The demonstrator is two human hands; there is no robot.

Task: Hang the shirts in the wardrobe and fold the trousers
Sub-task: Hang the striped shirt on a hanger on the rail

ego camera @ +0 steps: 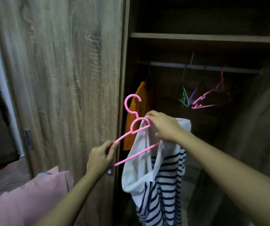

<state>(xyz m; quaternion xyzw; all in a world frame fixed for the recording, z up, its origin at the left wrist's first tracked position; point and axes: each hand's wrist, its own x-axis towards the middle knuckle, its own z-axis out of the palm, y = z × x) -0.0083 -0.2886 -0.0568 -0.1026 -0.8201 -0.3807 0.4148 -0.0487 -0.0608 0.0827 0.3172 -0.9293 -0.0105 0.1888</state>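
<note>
Behind the hanger (pixel 137 154) hangs an orange top (pixel 140 101), seemingly.

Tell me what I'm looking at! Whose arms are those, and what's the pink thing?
There is no machine here. A person wears a camera on their head, so this one picture looks down along their own arms. The left hand pinches the end of a pink hanger. The right hand grips the white neck of a striped shirt at the top of that hanger, fitting the shirt on. In front is an open wardrobe with a rail. An orange garment and some empty hangers hang there. Something pink and soft lies at the bottom left.
</note>
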